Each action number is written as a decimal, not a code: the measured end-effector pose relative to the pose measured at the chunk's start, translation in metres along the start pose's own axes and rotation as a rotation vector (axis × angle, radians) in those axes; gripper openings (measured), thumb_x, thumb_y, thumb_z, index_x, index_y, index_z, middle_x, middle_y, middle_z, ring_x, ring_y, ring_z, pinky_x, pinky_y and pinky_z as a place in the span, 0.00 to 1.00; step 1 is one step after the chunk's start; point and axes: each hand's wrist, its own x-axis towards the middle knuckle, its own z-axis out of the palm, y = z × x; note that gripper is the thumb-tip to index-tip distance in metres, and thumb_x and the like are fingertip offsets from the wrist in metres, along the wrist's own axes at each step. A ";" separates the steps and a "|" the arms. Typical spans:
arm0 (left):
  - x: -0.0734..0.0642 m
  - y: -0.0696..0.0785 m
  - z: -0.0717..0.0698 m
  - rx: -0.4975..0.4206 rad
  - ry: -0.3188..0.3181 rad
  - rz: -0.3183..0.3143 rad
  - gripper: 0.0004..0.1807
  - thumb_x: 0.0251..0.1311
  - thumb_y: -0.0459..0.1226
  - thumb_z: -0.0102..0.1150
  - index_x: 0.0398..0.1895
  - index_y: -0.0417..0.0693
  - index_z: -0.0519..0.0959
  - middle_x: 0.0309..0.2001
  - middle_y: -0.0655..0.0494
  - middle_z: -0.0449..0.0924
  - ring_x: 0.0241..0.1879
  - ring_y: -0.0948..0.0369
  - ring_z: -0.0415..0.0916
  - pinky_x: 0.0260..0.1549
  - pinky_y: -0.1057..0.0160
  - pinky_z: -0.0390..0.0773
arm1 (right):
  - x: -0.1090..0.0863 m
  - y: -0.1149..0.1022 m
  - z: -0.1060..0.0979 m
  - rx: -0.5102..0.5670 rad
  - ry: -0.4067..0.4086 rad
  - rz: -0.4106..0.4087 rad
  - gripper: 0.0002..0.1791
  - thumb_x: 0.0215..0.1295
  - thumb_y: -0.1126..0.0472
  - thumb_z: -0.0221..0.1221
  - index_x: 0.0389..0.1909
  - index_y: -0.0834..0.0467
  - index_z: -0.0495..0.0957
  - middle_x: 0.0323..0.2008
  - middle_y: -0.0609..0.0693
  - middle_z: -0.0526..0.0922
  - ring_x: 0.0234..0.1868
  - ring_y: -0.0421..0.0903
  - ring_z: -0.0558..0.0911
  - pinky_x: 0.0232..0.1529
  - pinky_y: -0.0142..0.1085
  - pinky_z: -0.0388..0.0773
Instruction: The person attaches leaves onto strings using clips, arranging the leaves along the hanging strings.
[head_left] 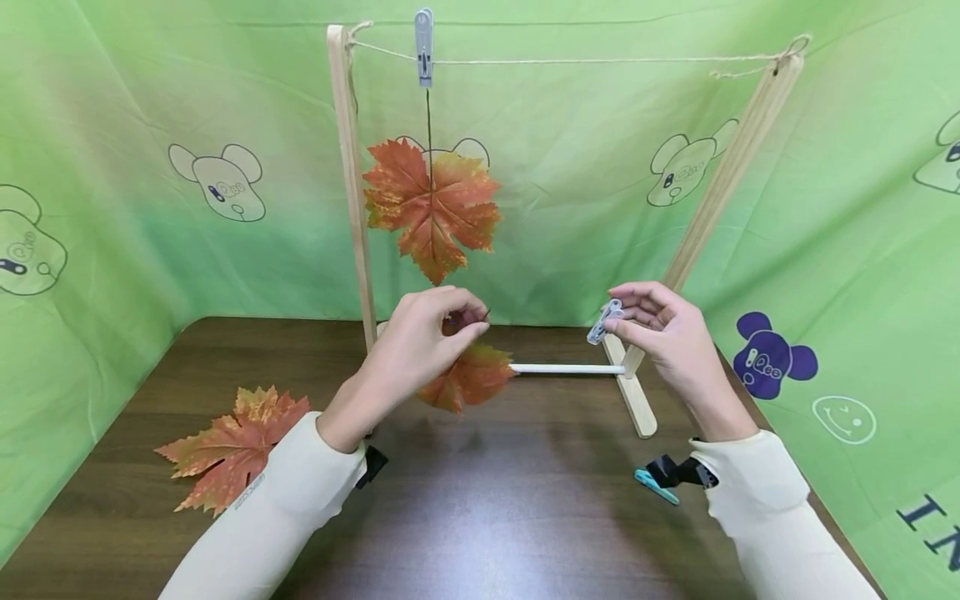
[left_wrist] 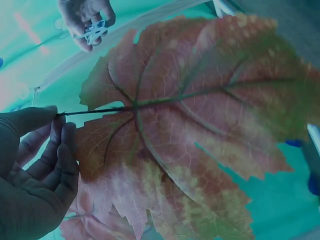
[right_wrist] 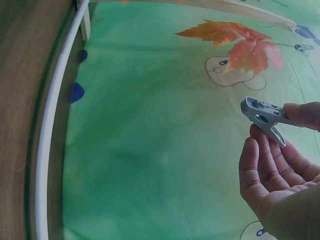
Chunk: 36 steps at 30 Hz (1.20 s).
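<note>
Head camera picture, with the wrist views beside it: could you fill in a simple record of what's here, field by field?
Left hand: pinches the stem of an orange leaf
Right hand: holds a grey clothespin
String: tied between two wooden posts
Clipped there: hanging leaf, under another grey peg
Table: loose leaf, turquoise peg
Backdrop: green cloth, cartoon heads

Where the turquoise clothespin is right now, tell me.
In the head view, the turquoise clothespin lies on the table at the lower right, partly behind the black wrist strap, below the right hand.
</note>
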 end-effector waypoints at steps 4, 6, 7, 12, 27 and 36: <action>0.012 0.005 0.000 0.015 0.029 0.016 0.02 0.67 0.33 0.68 0.37 0.44 0.87 0.35 0.56 0.85 0.35 0.63 0.79 0.37 0.64 0.83 | 0.004 -0.006 0.003 0.009 0.001 -0.010 0.18 0.65 0.75 0.67 0.50 0.53 0.84 0.41 0.42 0.89 0.41 0.35 0.86 0.44 0.22 0.82; 0.016 0.008 0.001 0.016 0.046 0.025 0.02 0.67 0.32 0.68 0.37 0.44 0.87 0.35 0.55 0.86 0.36 0.62 0.80 0.37 0.64 0.82 | 0.007 -0.008 0.006 0.018 0.002 -0.015 0.18 0.64 0.75 0.67 0.49 0.53 0.83 0.41 0.42 0.89 0.42 0.35 0.87 0.45 0.22 0.82; 0.018 0.009 0.001 0.015 0.053 0.031 0.02 0.67 0.32 0.68 0.37 0.44 0.87 0.35 0.55 0.86 0.36 0.62 0.81 0.37 0.64 0.83 | 0.008 -0.010 0.007 0.023 0.002 -0.020 0.18 0.64 0.75 0.67 0.49 0.53 0.83 0.41 0.42 0.89 0.42 0.35 0.87 0.45 0.22 0.82; 0.027 0.012 0.001 -0.004 0.080 0.035 0.02 0.67 0.32 0.68 0.38 0.43 0.88 0.35 0.54 0.87 0.36 0.62 0.82 0.38 0.63 0.83 | 0.016 -0.020 0.012 0.044 0.004 -0.054 0.18 0.63 0.76 0.67 0.48 0.54 0.83 0.40 0.43 0.89 0.41 0.36 0.87 0.45 0.23 0.83; 0.063 0.025 -0.005 -0.071 0.101 0.011 0.02 0.67 0.33 0.68 0.39 0.43 0.87 0.35 0.55 0.88 0.36 0.63 0.82 0.45 0.65 0.83 | 0.042 -0.059 0.022 0.115 0.045 -0.187 0.19 0.61 0.79 0.67 0.52 0.64 0.86 0.40 0.47 0.89 0.43 0.41 0.86 0.48 0.26 0.82; 0.084 0.033 -0.007 -0.078 0.117 -0.028 0.03 0.68 0.35 0.69 0.39 0.44 0.88 0.34 0.54 0.88 0.32 0.63 0.81 0.39 0.69 0.79 | 0.057 -0.078 0.027 0.231 0.045 -0.227 0.17 0.60 0.80 0.67 0.50 0.67 0.85 0.40 0.50 0.90 0.42 0.42 0.86 0.45 0.27 0.83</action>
